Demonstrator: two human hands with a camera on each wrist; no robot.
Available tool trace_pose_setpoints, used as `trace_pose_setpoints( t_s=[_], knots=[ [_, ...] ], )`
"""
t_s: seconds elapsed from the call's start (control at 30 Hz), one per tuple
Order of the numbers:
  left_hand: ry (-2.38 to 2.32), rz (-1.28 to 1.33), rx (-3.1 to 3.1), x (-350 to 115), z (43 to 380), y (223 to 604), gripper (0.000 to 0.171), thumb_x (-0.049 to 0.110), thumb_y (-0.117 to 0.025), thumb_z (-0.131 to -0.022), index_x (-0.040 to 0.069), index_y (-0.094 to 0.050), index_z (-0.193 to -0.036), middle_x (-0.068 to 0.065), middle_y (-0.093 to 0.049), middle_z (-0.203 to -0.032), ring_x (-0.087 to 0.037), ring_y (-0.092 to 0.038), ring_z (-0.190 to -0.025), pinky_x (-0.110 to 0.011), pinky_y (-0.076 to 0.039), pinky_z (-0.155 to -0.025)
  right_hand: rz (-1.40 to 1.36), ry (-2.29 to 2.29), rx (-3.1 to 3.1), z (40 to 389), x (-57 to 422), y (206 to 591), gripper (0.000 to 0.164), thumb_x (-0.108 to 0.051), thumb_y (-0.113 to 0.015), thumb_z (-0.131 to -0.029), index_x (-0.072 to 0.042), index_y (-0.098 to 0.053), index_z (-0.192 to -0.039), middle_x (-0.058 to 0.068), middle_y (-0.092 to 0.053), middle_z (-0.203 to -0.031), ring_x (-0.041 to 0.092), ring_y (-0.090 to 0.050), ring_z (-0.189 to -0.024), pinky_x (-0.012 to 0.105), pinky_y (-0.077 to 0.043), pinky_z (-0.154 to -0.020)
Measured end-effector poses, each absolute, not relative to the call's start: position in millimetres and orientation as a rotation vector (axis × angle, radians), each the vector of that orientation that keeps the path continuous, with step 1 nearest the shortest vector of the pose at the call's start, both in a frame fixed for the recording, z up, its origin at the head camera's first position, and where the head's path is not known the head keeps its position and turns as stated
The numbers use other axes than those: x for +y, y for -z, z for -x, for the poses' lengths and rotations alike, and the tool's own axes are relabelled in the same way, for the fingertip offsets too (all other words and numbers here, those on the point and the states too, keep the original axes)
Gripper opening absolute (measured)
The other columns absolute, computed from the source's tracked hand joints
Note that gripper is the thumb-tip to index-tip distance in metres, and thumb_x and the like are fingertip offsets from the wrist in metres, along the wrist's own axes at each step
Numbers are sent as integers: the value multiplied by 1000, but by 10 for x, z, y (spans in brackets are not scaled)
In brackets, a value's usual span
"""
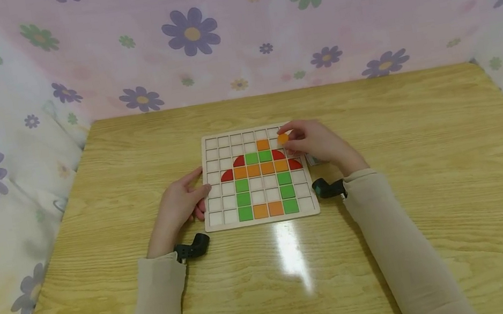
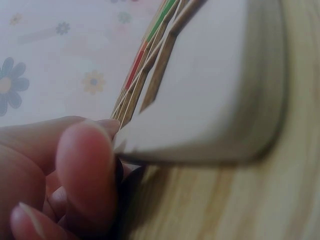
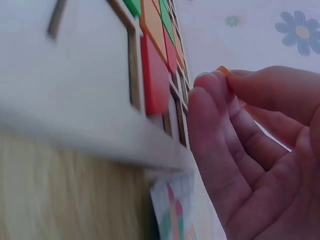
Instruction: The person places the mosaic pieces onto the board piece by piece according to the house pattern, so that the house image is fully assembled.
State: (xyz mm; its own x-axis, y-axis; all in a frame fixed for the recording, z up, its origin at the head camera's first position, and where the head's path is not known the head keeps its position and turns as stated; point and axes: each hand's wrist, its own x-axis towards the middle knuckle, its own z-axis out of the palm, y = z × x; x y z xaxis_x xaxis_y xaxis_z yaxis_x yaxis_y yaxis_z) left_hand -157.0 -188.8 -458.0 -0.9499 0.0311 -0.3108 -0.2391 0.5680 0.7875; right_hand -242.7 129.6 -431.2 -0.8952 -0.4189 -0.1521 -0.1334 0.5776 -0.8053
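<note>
A square wooden grid board lies on the table, with green, orange and red tiles set in some of its cells. At its left edge, my left hand holds the rim with the thumb on top, as the left wrist view also shows. Over the board's upper right part, my right hand pinches a small orange tile between thumb and fingers. Only slivers of that orange tile show in the right wrist view. Red quarter-round tiles sit just below the right fingertips.
Partly under my right hand, a printed card lies beside the board's right edge. A wooden table surrounds the board. Flower-patterned cloth hangs behind and at both sides. Black wrist cameras stick out from the sleeves.
</note>
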Motion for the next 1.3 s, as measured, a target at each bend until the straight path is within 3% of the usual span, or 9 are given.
trace_pose_setpoints(
  t_s=[0.23, 0.83, 1.1, 1.3],
  knots=[
    [-1321, 169, 2512, -1893, 1570, 4585, 56, 41, -59, -84, 33, -37, -135, -11, -58, -56, -24, -57, -45, -32, -43, -39, 320, 1437, 2259, 2480, 1173, 4386, 33, -16, -57, -88, -15, -52, -121, 12, -56, -97, 23, -61, -80, 32, -52, -70],
    [-1329, 182, 2508, -1891, 1563, 4576, 54, 40, -58, -85, 35, -37, -134, -11, -58, -55, -24, -57, -44, -31, -43, -39, 290, 1284, 2379, 2581, 1025, 4321, 32, -19, -55, -89, -17, -52, -121, 9, -54, -93, 26, -53, -65, 31, -47, -57],
    [-1333, 195, 2490, -1888, 1558, 4582, 55, 41, -58, -84, 37, -36, -135, -11, -58, -56, -24, -57, -45, -31, -43, -40, 276, 1172, 2517, 2635, 941, 4306, 32, -23, -57, -87, -16, -55, -118, 5, -55, -103, 22, -50, -85, 34, -41, -76],
    [-1342, 180, 2511, -1891, 1562, 4585, 55, 41, -59, -84, 36, -38, -134, -11, -58, -55, -24, -57, -44, -32, -43, -39, 282, 1142, 2563, 2664, 901, 4315, 31, -24, -58, -86, -16, -56, -117, 4, -55, -105, 22, -50, -90, 37, -41, -80]
  ],
)
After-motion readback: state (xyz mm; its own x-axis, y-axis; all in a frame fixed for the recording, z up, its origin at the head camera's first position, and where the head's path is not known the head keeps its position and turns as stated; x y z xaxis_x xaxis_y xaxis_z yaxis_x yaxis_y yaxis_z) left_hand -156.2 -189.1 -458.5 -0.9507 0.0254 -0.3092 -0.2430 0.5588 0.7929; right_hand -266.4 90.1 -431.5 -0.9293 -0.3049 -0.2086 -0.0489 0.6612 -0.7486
